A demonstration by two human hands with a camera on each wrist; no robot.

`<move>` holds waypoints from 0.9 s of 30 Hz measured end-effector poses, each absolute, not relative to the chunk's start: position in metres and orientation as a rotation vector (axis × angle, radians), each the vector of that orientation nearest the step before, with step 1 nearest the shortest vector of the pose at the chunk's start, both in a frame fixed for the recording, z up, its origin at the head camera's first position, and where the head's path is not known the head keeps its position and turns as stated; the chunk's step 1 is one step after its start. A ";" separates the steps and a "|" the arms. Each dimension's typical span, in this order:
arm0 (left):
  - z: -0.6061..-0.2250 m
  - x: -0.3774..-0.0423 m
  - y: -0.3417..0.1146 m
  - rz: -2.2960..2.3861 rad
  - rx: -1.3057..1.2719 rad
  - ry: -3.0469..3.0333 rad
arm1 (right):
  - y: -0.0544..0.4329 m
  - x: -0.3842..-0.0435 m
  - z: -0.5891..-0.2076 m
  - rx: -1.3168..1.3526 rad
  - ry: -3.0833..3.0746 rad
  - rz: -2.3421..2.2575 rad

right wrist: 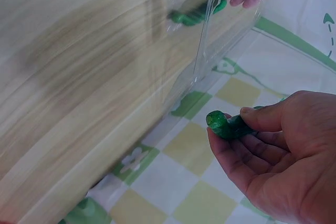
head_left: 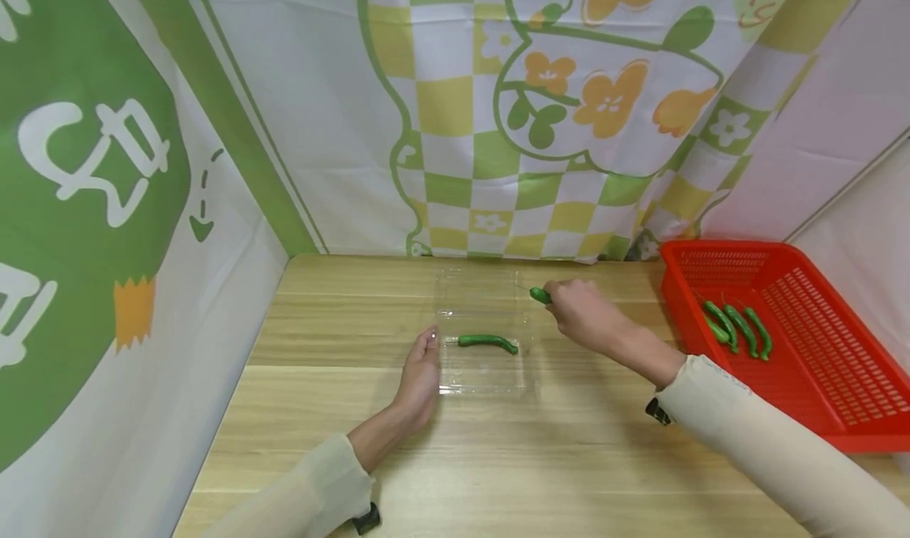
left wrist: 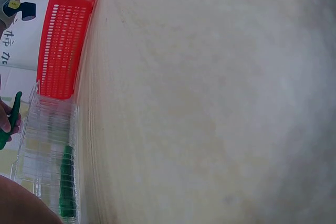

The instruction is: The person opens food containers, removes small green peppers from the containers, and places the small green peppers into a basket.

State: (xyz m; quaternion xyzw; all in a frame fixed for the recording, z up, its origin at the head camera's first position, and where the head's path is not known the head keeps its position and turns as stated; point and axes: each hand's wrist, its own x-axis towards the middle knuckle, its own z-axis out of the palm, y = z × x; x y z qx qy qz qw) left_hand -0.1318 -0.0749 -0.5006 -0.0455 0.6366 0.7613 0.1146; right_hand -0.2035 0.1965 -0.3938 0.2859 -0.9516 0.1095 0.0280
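A clear plastic clamshell box lies with its lid folded back on the wooden table. One green chili pepper lies crosswise in its base. Beside the box's left edge, my left hand touches the side, fingers fairly straight in the right wrist view. My right hand is raised just right of the lid. Between its thumb and fingers it pinches a second green chili, whose blunt end points out past the fingertips in the right wrist view.
A red plastic basket with perforated walls stands at the right of the table, several green chilies inside. A patterned curtain hangs along the table's back edge, with a printed cloth wall on the left.
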 end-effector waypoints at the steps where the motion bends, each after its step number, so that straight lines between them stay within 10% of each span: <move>1: -0.501 -0.132 -0.075 2.231 -0.131 1.866 | 0.199 -0.204 -0.393 0.873 -2.929 0.332; 27: -0.500 -0.132 -0.075 2.209 -0.153 1.878 | 0.266 -0.214 -0.376 0.648 -2.913 0.251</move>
